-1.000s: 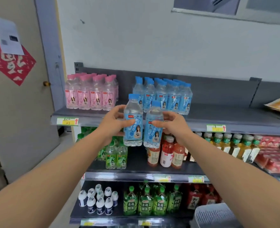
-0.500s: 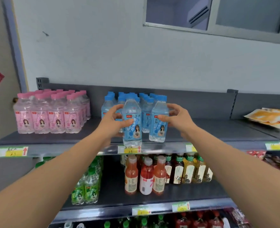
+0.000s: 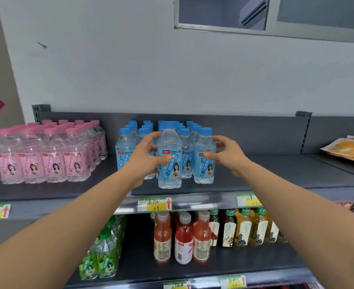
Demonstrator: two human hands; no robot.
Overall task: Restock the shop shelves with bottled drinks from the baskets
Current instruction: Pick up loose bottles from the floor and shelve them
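Observation:
On the top grey shelf [image 3: 276,174] stands a group of blue-capped soda bottles [image 3: 145,130]. My left hand [image 3: 149,157] grips a blue-labelled bottle [image 3: 170,174] that stands upright at the front of the group, thumb across its label. My right hand [image 3: 224,155] holds a second blue-labelled bottle [image 3: 204,170] standing just to the right, thumb on the label and fingers curled behind it. Both bottle bases rest on the shelf. No basket is in view.
Pink-capped bottles [image 3: 42,159] fill the shelf's left end. Orange packets [image 3: 347,149] lie at its far right, with bare shelf between. On the shelf below stand green bottles [image 3: 105,257], orange and red drinks [image 3: 182,238] and tea bottles [image 3: 244,228]. Price tags line the shelf edges.
Both hands carried the two blue bottles up and forward from in front of the shelf edge and set them down on the top shelf beside the blue group.

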